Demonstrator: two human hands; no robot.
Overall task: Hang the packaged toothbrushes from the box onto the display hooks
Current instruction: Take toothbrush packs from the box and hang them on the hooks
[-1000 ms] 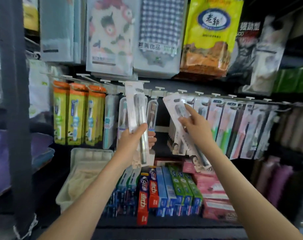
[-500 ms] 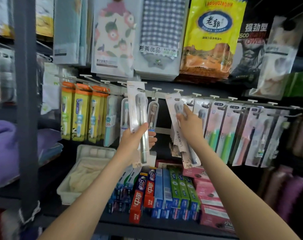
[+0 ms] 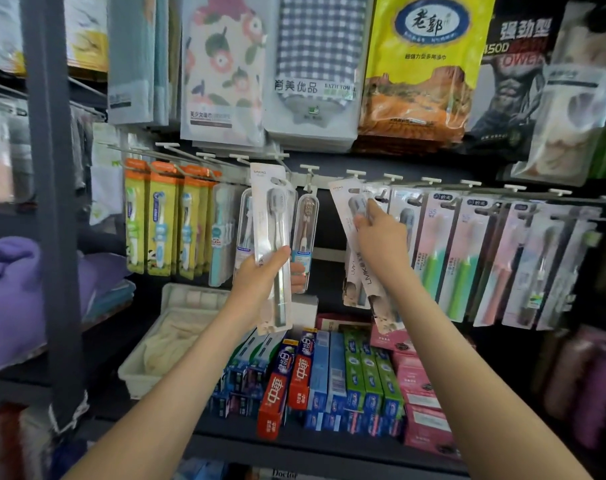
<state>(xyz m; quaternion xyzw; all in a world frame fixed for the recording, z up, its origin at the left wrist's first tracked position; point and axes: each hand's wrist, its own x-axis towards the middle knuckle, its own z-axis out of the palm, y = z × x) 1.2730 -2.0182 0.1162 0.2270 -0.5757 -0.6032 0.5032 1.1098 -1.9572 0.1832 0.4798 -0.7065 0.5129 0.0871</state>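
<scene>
My left hand (image 3: pixel 263 275) grips a white packaged toothbrush (image 3: pixel 272 223) upright in front of the hook rail, its top near an empty hook (image 3: pixel 308 168). My right hand (image 3: pixel 381 233) pinches a second white toothbrush pack (image 3: pixel 346 199), tilted left, with its top at the hook (image 3: pixel 355 174) where similar packs hang behind it. A row of display hooks runs across the rack, most carrying toothbrush packs. The box is not in view.
Yellow and orange children's toothbrush packs (image 3: pixel 163 220) hang at left; pink and green ones (image 3: pixel 464 258) at right. Toothpaste boxes (image 3: pixel 315 372) and a white tray (image 3: pixel 145 375) stand on the shelf below. Towel packs (image 3: pixel 315 64) hang above. A grey upright post (image 3: pixel 52 202) stands left.
My right hand has lifted its pack up and slightly left toward the hook rail, and the pack now stands more upright. My left hand keeps its pack in about the same place.
</scene>
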